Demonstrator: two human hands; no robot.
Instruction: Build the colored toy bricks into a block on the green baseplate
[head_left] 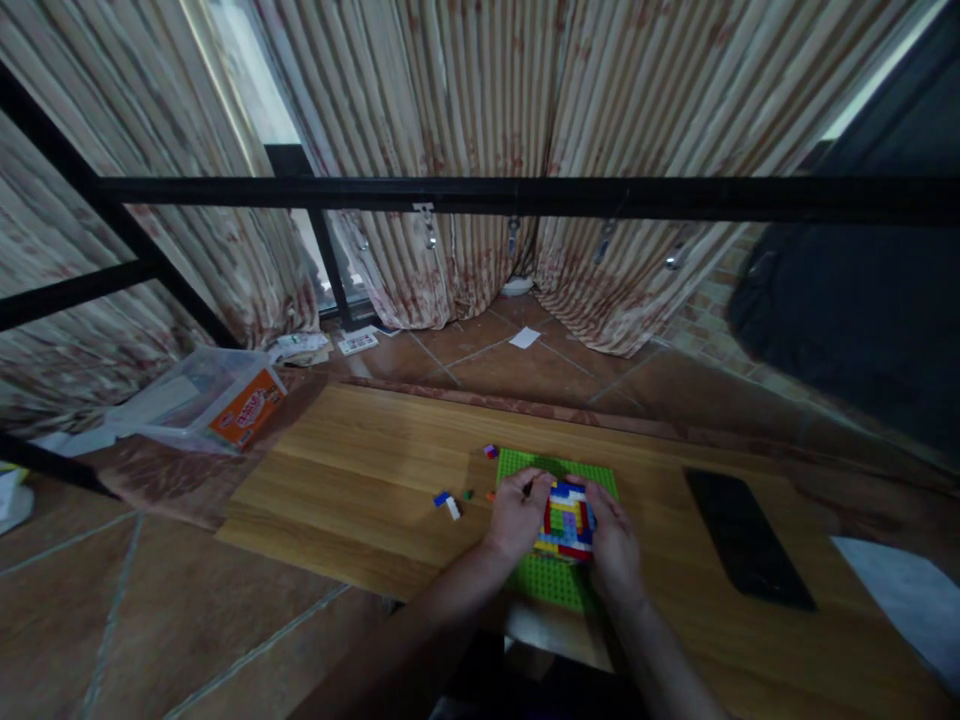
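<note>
A green building-brick baseplate (551, 580) lies near the front edge of the wooden table. On or just above it is a many-coloured block of toy bricks (566, 522), built as a walled square with blue, white, red and yellow rows. My left hand (517, 515) grips its left side, fingers curled at the far left corner. Around the right side wrap the fingers of my right hand (613, 530). Both palms hide the block's side walls. Left of the baseplate lie a blue brick (442, 498), a white brick (453, 509) and a small green brick (468, 495).
A red and purple brick piece (490, 451) lies by the baseplate's far left corner. On the table's right is a flat black panel (748, 540), with white paper (904, 590) beyond. A clear plastic box (202, 400) stands left of the wooden table (337, 470). A black rail (480, 195) crosses ahead.
</note>
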